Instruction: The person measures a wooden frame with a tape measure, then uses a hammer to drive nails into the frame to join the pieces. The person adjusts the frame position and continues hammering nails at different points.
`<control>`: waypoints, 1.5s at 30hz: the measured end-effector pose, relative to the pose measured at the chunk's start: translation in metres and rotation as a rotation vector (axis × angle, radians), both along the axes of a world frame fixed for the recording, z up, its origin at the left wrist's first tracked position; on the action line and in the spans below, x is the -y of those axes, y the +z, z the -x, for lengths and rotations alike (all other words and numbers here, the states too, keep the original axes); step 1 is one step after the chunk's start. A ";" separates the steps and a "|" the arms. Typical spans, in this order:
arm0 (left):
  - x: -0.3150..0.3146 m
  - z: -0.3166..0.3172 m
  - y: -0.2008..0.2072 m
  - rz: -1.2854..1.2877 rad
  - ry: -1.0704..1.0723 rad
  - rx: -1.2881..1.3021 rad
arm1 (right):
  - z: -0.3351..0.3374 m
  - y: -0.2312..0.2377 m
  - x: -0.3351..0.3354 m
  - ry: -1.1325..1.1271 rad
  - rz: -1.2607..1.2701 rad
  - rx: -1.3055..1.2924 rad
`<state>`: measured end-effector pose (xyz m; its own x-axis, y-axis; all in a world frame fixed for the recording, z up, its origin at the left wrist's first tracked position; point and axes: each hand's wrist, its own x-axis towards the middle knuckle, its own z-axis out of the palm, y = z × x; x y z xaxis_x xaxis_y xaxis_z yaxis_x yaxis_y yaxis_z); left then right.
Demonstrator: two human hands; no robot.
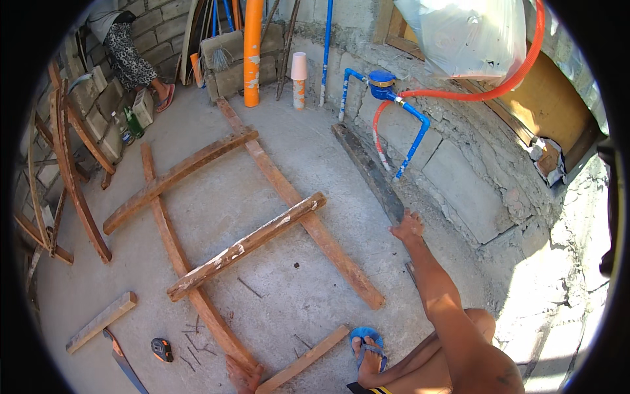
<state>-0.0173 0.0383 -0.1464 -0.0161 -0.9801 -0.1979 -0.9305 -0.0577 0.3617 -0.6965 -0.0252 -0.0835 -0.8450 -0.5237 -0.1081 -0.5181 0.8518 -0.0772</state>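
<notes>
From above, the person's right hand (408, 226) reaches out with fingers curled down onto the near end of a dark weathered plank (369, 172) lying along the foot of the block wall (459, 177); whether it truly grips, I cannot tell. The left hand is out of sight. A frame of crossed timbers (246, 244) lies on the concrete floor (216, 197) just left.

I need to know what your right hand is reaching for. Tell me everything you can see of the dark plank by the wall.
The dark plank is a long, narrow length of weathered wood, almost black, rough and chipped along its edges. It lies flat on the concrete floor at the foot of the block wall, running from near the blue pipe towards the person. The right hand rests on its near end, fingers spread. No other timber touches it.
</notes>
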 end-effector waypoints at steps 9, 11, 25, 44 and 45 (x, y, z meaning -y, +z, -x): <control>0.053 -0.167 0.183 -0.165 -0.239 0.440 | 0.098 -0.065 -0.010 0.227 -0.088 0.207; 0.054 -0.200 0.213 0.010 -0.014 0.405 | 0.096 -0.049 0.000 0.299 0.040 0.521; -0.116 -0.328 0.094 -0.279 -0.148 0.329 | -0.110 0.202 -0.159 0.761 0.081 -0.080; -0.120 -0.448 0.031 0.328 -0.309 -0.066 | -0.711 0.073 -0.077 1.237 0.040 0.941; -0.134 -0.440 0.023 0.354 -0.322 -0.136 | -0.726 0.073 -0.073 1.239 0.055 0.968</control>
<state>0.4228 0.1721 -0.1231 -0.3312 -0.9279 0.1709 -0.8239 0.3727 0.4269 0.0293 0.0476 -0.0108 0.4714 -0.8326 -0.2908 -0.6023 -0.0631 -0.7957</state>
